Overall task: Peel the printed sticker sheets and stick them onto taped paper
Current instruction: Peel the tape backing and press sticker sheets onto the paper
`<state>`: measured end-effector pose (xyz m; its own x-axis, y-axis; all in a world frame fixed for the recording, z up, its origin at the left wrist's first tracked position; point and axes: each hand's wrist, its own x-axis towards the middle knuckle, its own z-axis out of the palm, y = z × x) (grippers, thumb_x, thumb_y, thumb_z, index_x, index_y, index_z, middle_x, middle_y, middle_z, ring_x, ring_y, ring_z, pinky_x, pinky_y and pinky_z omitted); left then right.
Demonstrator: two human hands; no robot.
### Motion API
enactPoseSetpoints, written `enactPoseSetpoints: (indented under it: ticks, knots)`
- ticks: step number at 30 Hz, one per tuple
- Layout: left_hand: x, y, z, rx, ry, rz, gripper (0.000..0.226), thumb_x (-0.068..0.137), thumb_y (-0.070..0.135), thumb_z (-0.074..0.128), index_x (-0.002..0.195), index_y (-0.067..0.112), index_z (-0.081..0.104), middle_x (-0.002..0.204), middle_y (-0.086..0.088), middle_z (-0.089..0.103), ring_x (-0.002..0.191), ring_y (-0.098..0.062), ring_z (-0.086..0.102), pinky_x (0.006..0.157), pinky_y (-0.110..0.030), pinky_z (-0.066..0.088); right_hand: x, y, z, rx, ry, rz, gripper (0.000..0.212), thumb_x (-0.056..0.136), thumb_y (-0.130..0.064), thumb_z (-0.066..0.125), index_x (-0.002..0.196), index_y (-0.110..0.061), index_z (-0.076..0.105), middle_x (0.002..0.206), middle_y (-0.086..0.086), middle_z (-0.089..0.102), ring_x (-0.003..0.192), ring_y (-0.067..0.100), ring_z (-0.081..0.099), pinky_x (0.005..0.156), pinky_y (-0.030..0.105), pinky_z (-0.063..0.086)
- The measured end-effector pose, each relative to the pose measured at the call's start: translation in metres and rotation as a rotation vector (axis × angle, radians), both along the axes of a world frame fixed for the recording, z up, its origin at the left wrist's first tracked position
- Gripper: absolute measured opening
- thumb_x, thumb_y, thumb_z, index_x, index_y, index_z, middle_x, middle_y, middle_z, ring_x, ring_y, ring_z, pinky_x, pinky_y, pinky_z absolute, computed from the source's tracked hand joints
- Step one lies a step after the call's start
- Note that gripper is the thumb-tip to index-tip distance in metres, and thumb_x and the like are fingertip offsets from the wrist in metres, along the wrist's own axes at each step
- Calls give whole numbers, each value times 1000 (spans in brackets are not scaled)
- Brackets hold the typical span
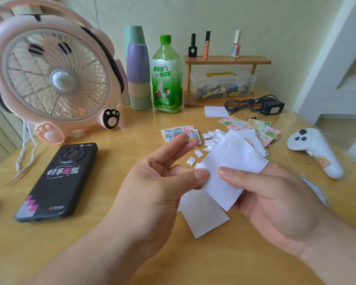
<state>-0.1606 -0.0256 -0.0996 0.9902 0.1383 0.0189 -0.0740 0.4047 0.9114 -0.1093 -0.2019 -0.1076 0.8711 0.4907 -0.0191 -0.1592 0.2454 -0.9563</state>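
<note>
Both hands hold a white sheet (232,167) above the table, blank side toward me. My right hand (275,200) pinches its lower right part between thumb and fingers. My left hand (158,182) presses thumb and a bent finger on the sheet's left edge, with two fingers stretched out. A second white paper (203,214) lies flat on the table under the hands. Printed sticker sheets lie beyond: a small stack (177,133) in the middle and a colourful pile (261,128) to the right. Small white peeled scraps (210,138) are scattered between them.
A black phone (58,182) lies at the left and a pink fan (53,75) behind it. Stacked cups (138,66) and a green bottle (167,77) stand at the back. A wooden shelf (226,60) holds a plastic box. A black charger (271,106), a white controller (314,149) sit right.
</note>
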Motion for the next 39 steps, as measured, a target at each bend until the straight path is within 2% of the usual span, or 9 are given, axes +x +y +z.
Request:
enactPoseSetpoints:
  ticks: [10,16,20,22,24,30,33,35,39]
  knots:
    - [3,7,-3,63,-39,-66,67,59,-10,75,121,16,71,100,-16,78,81,-7,72,73,-18,55,3,-3,4,52,13,102,34,83,-12,63,115,-7,74,119,21,71,112,34,68,96,45,50]
    - [4,9,-4,122,-32,-88,72,62,-10,73,128,16,66,117,-5,76,72,-10,72,73,-18,56,5,-5,5,23,45,89,35,82,-11,64,116,-6,73,128,27,65,126,45,57,115,63,26]
    - [6,11,-5,134,-6,-75,73,62,-8,73,130,19,64,124,-2,73,81,-15,75,79,-23,58,6,-6,5,1,37,109,34,84,-12,63,116,-4,73,124,25,68,125,46,58,115,64,26]
    - [6,12,-6,140,4,-77,75,63,-8,72,132,19,60,124,0,73,90,-20,77,84,-26,59,7,-6,5,-21,27,116,30,85,-12,63,112,-6,75,121,24,70,118,41,63,100,52,46]
    - [7,12,-6,127,12,-75,78,64,-10,70,135,17,57,122,1,74,92,-25,77,85,-28,59,9,-6,7,-42,23,66,23,83,-7,66,102,-10,79,115,22,73,103,33,60,68,37,41]
    - [11,14,-8,160,-23,38,65,66,-3,64,128,18,64,128,8,71,107,-30,73,110,-52,45,11,-7,6,-87,4,71,27,82,-9,67,105,-14,79,116,17,74,109,32,64,92,52,34]
    - [10,14,-9,197,-98,99,60,67,-3,56,120,19,73,122,3,74,110,-24,72,107,-52,47,11,-6,4,-121,60,18,25,74,-15,72,98,-14,79,99,16,71,81,29,59,65,34,44]
    - [9,13,-11,228,-152,80,56,68,-4,54,113,20,78,117,-4,76,113,-23,70,104,-49,48,6,-5,8,-118,83,29,20,73,-12,72,92,-15,78,88,12,65,64,19,49,45,25,32]
    - [9,12,-19,224,-193,-25,60,69,-9,55,115,23,77,118,-7,75,114,-23,68,93,-34,53,-2,-3,15,-92,193,-45,13,70,-7,73,81,-12,69,78,12,53,51,15,38,36,20,20]
